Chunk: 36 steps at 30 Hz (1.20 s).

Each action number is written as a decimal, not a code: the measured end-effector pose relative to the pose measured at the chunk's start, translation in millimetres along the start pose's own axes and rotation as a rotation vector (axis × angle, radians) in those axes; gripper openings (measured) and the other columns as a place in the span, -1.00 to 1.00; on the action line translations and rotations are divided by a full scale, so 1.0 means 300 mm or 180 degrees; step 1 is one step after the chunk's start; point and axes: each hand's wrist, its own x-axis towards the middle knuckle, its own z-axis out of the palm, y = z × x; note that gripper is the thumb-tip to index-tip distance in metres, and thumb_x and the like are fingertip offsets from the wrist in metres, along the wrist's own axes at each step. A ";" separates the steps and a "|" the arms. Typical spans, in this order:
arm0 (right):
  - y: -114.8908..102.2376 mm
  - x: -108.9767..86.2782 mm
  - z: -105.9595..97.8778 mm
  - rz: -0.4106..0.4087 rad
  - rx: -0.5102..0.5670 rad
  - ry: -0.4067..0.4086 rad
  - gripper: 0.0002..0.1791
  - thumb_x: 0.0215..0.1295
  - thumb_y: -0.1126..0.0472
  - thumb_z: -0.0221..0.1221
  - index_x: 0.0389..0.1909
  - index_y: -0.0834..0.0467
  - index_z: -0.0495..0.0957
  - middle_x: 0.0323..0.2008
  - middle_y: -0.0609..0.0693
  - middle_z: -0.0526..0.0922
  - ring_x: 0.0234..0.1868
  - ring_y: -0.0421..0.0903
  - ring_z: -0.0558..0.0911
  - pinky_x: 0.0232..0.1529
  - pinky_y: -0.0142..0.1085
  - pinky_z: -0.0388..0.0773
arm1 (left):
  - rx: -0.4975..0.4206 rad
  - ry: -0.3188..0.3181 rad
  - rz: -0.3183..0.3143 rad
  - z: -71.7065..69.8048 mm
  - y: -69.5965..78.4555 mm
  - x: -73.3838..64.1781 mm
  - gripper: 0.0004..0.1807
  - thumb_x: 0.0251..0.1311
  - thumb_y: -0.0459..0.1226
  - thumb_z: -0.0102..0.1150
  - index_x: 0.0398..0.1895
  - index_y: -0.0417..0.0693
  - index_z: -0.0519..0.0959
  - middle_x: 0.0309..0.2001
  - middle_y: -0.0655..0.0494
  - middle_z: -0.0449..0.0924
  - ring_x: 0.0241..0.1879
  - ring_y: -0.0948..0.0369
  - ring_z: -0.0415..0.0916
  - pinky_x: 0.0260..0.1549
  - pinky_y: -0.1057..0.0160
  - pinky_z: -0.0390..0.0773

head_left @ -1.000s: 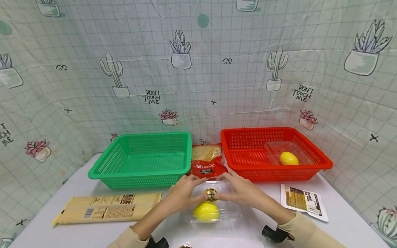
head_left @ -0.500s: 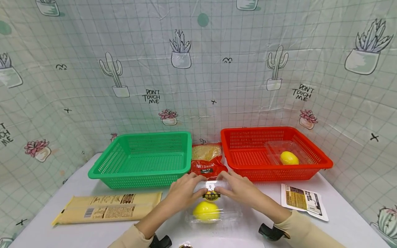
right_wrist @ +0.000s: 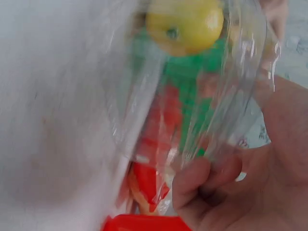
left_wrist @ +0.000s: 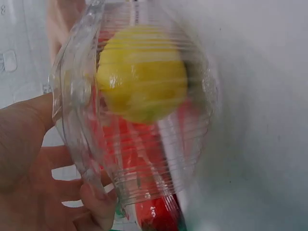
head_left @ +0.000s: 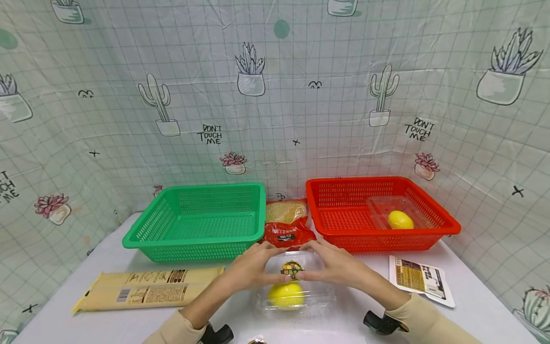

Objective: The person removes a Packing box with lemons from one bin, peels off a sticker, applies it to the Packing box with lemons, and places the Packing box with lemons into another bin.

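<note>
A clear plastic clamshell box [head_left: 320,297] with a yellow lemon [head_left: 285,296] inside sits on the table in front of the person. Its lid carries a round dark sticker [head_left: 292,270]. From the left side, the left hand [head_left: 248,271] grips the lid, fingers curled over the far edge and thumb on top by the sticker. The right hand [head_left: 340,268] mirrors it on the right, thumb tip close to the other. Both wrist views show the lemon [left_wrist: 142,74] through the ribbed plastic, with fingers [right_wrist: 192,180] bent at the box's rim.
Behind stand a green basket [head_left: 193,246] and a red basket [head_left: 382,241], the red one holding another clear box [head_left: 378,210] with a lemon [head_left: 400,220]. A red food packet [head_left: 285,224] lies between them. A long beige packet [head_left: 150,289] lies left, a flat pouch [head_left: 421,279] right.
Both thumbs first moved up the lid, uncovering more of the sticker, then came back down beside it. The box and everything around it stayed in place.
</note>
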 end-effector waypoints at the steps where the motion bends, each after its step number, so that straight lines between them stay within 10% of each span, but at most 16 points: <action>1: -0.001 -0.001 0.001 0.0009 -0.0008 -0.0016 -0.25 0.06 -0.35 0.31 0.20 -0.03 0.45 0.32 0.19 0.44 0.30 0.34 0.43 0.11 0.41 0.38 | -0.0009 -0.0028 -0.0022 -0.001 0.001 -0.001 -0.25 0.08 0.17 0.33 0.32 0.06 0.48 0.17 0.00 0.54 0.13 0.03 0.44 -0.04 -0.10 0.58; 11: 0.022 0.007 -0.010 -0.0359 -0.0044 0.0037 -0.48 0.25 -0.21 0.23 0.09 0.01 0.50 0.14 0.10 0.63 0.32 0.34 0.41 0.10 0.38 0.40 | 0.0049 0.0127 0.0137 0.010 -0.016 0.006 -0.48 0.25 -0.01 0.25 0.24 0.00 0.55 0.07 0.02 0.58 0.05 0.06 0.48 -0.05 -0.02 0.57; 19: -0.006 0.030 0.015 -0.0174 -0.0324 0.0328 -0.60 0.24 -0.18 0.25 -0.09 0.01 0.53 -0.05 0.04 0.68 -0.18 -0.01 0.65 -0.36 -0.20 0.53 | 0.0497 0.0575 -0.0001 0.047 0.001 0.019 -0.64 0.23 0.00 0.27 0.02 0.09 0.62 -0.15 0.12 0.60 -0.20 0.15 0.52 -0.46 0.23 0.53; 27: 0.013 0.006 -0.006 -0.0126 0.0068 0.0045 -0.45 0.17 -0.21 0.31 0.10 -0.02 0.52 0.24 0.15 0.55 0.36 0.33 0.37 0.13 0.39 0.38 | -0.0112 0.0150 -0.0044 0.018 -0.013 0.012 -0.40 0.15 0.06 0.33 0.21 0.01 0.56 0.17 0.01 0.54 0.14 0.00 0.46 -0.02 -0.16 0.54; 36: 0.008 0.004 -0.008 -0.0239 -0.0006 0.0013 -0.41 0.18 -0.25 0.28 0.10 0.03 0.49 0.12 0.11 0.63 0.31 0.33 0.42 0.13 0.37 0.39 | 0.0004 0.0247 -0.0055 0.024 -0.006 0.007 -0.45 0.17 0.04 0.31 0.19 0.01 0.58 0.08 0.04 0.56 0.02 0.07 0.47 -0.17 0.01 0.55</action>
